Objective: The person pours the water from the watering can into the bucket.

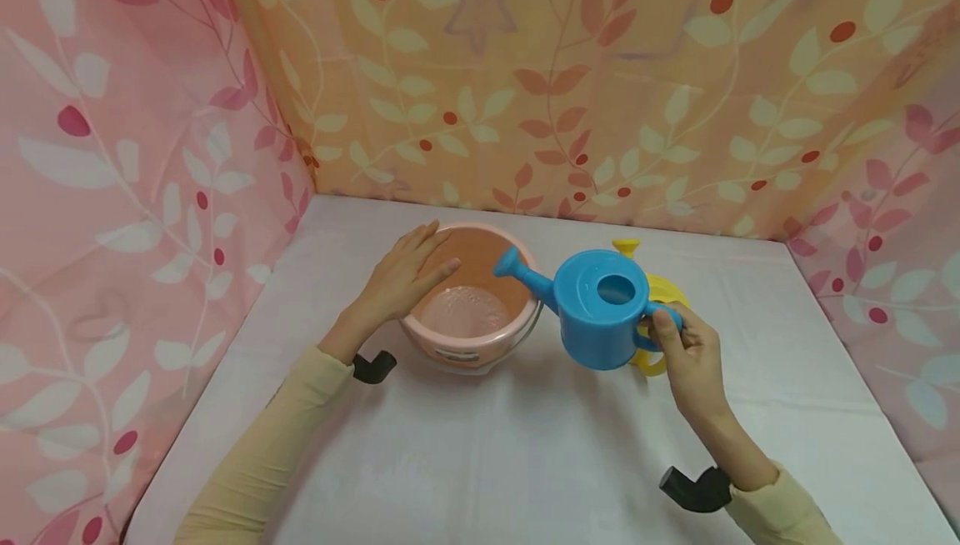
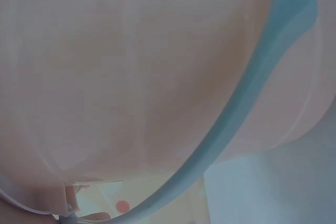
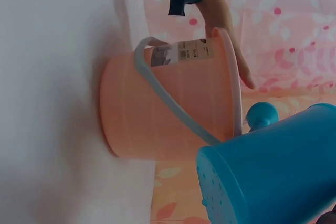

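Right hand curled round blue can handle, spout over pail rim | left hand flat, fingers straight on pail rim | risk: spout off-centre could spill onto table; pail may shift.

A white cloth-covered surface lies under the hands. Beyond them hangs an orange fabric wall printed with pale leaves and red berries. Pink fabric walls in the same leaf print close in the left side and the right side, all evenly lit.
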